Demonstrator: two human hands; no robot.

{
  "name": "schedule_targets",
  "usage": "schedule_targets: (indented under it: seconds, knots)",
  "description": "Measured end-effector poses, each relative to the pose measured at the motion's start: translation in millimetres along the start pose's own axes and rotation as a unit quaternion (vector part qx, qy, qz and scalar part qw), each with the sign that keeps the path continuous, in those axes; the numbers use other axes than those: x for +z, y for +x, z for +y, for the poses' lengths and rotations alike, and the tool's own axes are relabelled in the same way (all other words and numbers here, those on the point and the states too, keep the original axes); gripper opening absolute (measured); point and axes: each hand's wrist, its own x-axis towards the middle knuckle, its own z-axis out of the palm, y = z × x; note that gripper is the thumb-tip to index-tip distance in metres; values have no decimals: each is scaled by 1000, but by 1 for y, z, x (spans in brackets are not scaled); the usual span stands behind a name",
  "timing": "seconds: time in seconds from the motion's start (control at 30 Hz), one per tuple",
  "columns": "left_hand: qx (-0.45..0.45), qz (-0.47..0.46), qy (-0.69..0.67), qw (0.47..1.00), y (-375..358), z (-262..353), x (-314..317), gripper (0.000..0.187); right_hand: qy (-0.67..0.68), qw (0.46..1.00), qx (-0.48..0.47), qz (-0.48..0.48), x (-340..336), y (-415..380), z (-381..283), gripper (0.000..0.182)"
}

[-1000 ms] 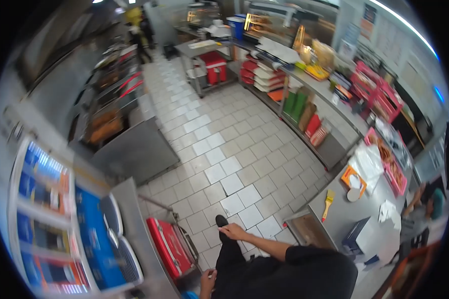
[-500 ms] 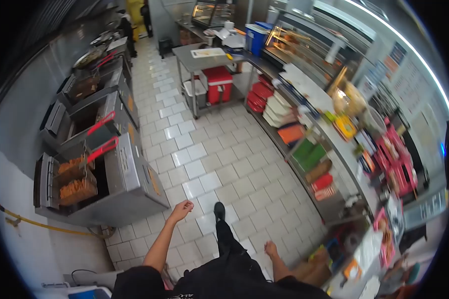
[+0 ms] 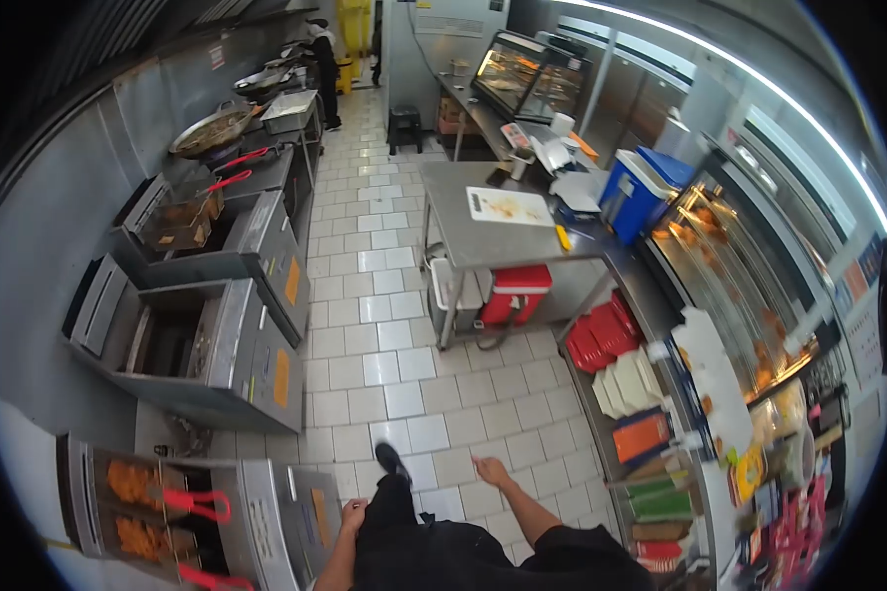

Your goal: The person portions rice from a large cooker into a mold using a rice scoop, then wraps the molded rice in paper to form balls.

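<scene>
Floor tiles [image 3: 394, 335], pale and shiny, went between the fryers and a steel table [image 3: 453, 212]. Two wire baskets [image 3: 164, 540] held orange-brown fried pieces [image 3: 134, 483] inside the nearest fryer [image 3: 264, 512], at the lower left. Glass display case [image 3: 734, 286] contained more browned food, and a wide pan [image 3: 212, 133] had something brown in it. On the table lay a white board [image 3: 511, 207] with stains; below stood a red cooler [image 3: 515, 294]. Left hand [image 3: 354, 514] was beside that fryer, but I cannot tell how its fingers were set. Right hand [image 3: 492, 473] was over the tiles, its fingers loosely bent and slightly apart. Compared with the earlier frame, the left hand was lower, and the table looked nearer
</scene>
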Motion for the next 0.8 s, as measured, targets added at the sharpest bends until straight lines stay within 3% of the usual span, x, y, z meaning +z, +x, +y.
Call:
schedule_targets:
  seconds: [0.07, 0.17, 0.27, 0.4, 0.43, 0.53, 0.6, 0.67, 0.73, 0.77, 0.8]
  knots:
    - [-54, -95, -142, 984, 55, 61, -6, 29, -51, 998, -47, 10, -16, 102, -20, 65]
    - [-26, -118, -133, 984, 170, 160, -3, 29, 181, 983, 30, 8, -58, 251, -76, 48]
    - [59, -132, -77, 987, 278, 292, 0, 27, 249, 968, -26, 15, -100, 336, -143, 42]
    - [237, -154, -68, 957, 423, 465, 14, 26, 199, 980, -4, 10, -165, 414, -216, 35]
    - [265, -162, -90, 946, 445, 520, 14, 26, 223, 974, 46, 12, -176, 435, -228, 33]
    - [256, -214, -98, 937, 508, 661, 16, 28, 279, 953, 113, 31, -178, 523, -214, 30]
    - [269, -226, -66, 934, 602, 678, 39, 27, 289, 939, 139, 122, -186, 589, -208, 30]
    - [270, -210, 34, 939, 681, 694, 41, 27, 225, 956, 134, 134, -210, 669, -218, 25]
    - [230, -179, 150, 945, 748, 686, 35, 30, 347, 915, 110, 170, -220, 760, -213, 20]
    - [155, -185, 27, 970, 773, 672, 30, 31, 254, 950, 104, 152, -230, 804, -210, 19]
    - [60, -176, 44, 982, 763, 695, 7, 31, 263, 946, 114, 150, -235, 842, -218, 19]
